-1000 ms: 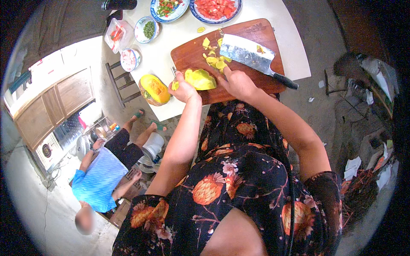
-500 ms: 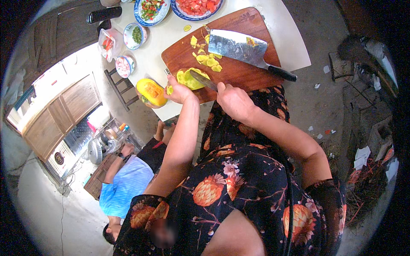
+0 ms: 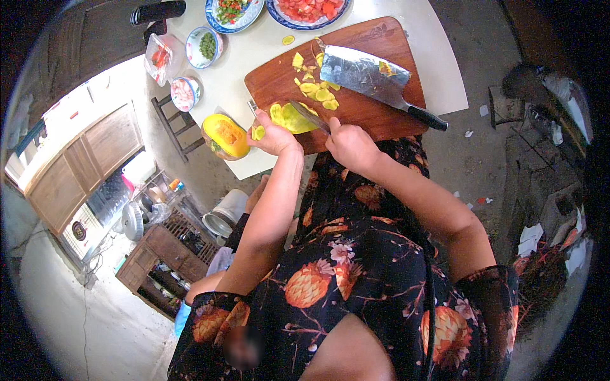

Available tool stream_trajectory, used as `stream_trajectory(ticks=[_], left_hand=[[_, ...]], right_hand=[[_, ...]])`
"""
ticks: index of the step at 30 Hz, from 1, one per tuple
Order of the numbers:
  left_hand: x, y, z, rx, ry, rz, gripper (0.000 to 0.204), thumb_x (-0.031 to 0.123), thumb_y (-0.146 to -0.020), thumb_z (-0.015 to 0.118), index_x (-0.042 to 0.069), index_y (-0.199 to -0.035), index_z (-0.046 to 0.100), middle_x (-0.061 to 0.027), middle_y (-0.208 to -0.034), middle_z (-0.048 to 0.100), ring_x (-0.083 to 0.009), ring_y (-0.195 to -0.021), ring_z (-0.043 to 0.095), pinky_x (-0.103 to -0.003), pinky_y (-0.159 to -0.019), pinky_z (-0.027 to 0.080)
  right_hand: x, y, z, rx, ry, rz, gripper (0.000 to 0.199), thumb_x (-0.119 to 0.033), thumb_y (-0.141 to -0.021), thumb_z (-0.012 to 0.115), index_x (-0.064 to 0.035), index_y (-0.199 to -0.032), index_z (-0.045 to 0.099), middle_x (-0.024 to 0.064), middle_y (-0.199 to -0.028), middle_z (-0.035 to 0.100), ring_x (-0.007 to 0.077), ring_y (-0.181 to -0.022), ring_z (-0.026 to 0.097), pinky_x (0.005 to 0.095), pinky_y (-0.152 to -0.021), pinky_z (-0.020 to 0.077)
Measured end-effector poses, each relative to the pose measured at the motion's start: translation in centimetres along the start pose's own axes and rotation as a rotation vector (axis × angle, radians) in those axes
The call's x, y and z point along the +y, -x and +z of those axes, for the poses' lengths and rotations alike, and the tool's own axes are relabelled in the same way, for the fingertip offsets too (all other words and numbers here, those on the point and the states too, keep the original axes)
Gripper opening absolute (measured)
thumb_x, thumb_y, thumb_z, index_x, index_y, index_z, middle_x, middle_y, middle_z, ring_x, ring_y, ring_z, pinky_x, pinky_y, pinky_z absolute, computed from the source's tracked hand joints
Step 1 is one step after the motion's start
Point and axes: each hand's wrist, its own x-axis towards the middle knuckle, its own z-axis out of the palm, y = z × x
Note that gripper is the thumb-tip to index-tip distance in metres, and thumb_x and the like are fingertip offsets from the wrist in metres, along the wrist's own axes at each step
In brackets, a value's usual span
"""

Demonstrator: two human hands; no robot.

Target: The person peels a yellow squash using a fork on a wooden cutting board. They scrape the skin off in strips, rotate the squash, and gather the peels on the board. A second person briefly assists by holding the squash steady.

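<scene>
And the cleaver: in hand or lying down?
Lying down: the cleaver rests on the cutting board, clear of left hand and right hand.

- Drew right hand (image 3: 351, 147) back to chopping board's (image 3: 378, 119) near edge
- Brought small knife (image 3: 309, 116) into view above chopping board
- Mostly hid co-worker (image 3: 220, 259), lower left of chopping board

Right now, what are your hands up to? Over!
Left hand gripping pumpkin chunk. Right hand holding knife at the chunk. Cleaver and cut pieces lying on board, apart from both hands.
</scene>
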Motion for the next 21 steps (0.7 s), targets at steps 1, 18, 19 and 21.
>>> stream_trajectory(ticks=[1,18,19,21], left_hand=[[0.0,0.0,0.0,0.001,-0.004,-0.001,0.066,0.043,-0.081,0.069,0.005,-0.127,0.039,-0.0195,-0.113,0.057,-0.0303,-0.097,0.061,-0.040,-0.084,0.051],[-2.9,-3.7,-1.9,-0.284,0.278,-0.021,0.056,0.035,-0.084,0.071,0.005,-0.119,0.039,-0.0135,-0.108,0.053,-0.0230,-0.095,0.059,-0.036,-0.081,0.052],[-2.8,-3.9,-2.0,-0.321,0.305,-0.036,0.055,0.035,-0.085,0.071,0.005,-0.118,0.039,-0.0135,-0.107,0.053,-0.0231,-0.095,0.059,-0.036,-0.081,0.052],[-3.1,-3.9,-2.1,-0.344,0.341,-0.032,0.054,0.036,-0.085,0.070,0.005,-0.117,0.039,-0.0127,-0.106,0.053,-0.0223,-0.095,0.057,-0.036,-0.081,0.051]], right_hand=[[0.0,-0.4,0.2,0.011,-0.012,-0.006,0.016,-0.009,-0.084,0.052,0.0049,-0.091,0.048,0.0261,-0.070,0.064,0.0423,-0.070,0.066,0.0503,-0.062,0.0542],[0.9,0.5,0.1,0.068,0.031,-0.122,0.014,-0.008,-0.086,0.052,0.0041,-0.090,0.047,0.0243,-0.068,0.061,0.0427,-0.065,0.063,0.0508,-0.058,0.0521],[0.1,1.0,-0.5,0.066,0.046,-0.123,0.011,-0.006,-0.083,0.052,0.0018,-0.088,0.046,0.0221,-0.067,0.061,0.0401,-0.062,0.064,0.0481,-0.056,0.0532],[-0.3,1.5,-0.2,0.058,0.103,-0.141,0.011,-0.005,-0.082,0.053,0.0020,-0.087,0.047,0.0224,-0.070,0.062,0.0387,-0.062,0.064,0.0463,-0.055,0.0539]])
